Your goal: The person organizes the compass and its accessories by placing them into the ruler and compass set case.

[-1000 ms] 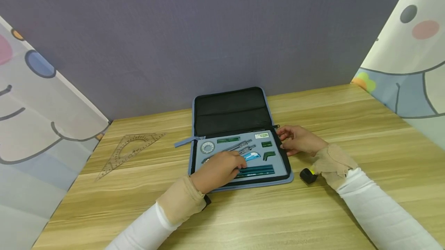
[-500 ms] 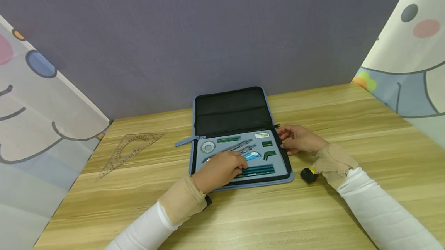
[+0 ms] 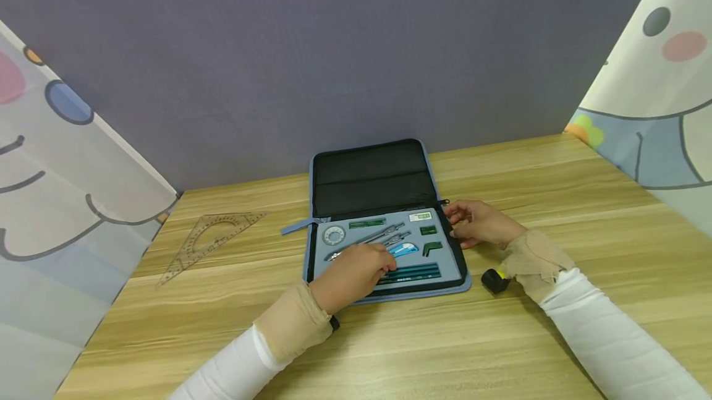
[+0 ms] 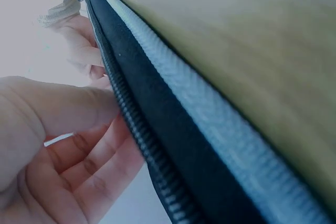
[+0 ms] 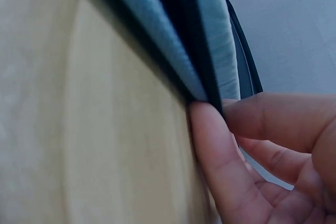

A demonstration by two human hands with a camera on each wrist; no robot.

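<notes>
A blue-edged zip case (image 3: 374, 182) lies unzipped and spread flat, its black lid folded back. The grey tray (image 3: 328, 264) inside holds dark green pencils (image 3: 414, 272), a compass (image 3: 369, 236), a blue-and-white cutter (image 3: 405, 249) and a white eraser (image 3: 419, 216). Over the pencils' left ends is my left hand (image 3: 351, 273), fingers bent downward. In the left wrist view its fingertips disappear behind the case's zipper edge (image 4: 140, 140); I cannot tell what they hold. My right hand (image 3: 483, 224) pinches the case's right rim, thumb and finger meeting at the edge in the right wrist view.
A clear triangular set square (image 3: 191, 251) lies on the wooden table (image 3: 233, 307) to the left. Behind the case rises a grey partition (image 3: 356, 60). Printed cloths (image 3: 656, 97) hang at both sides. A blue zip strap (image 3: 297, 225) sticks out left of the case.
The whole scene has shifted very slightly right in the head view. Both hands keep their places on the case.
</notes>
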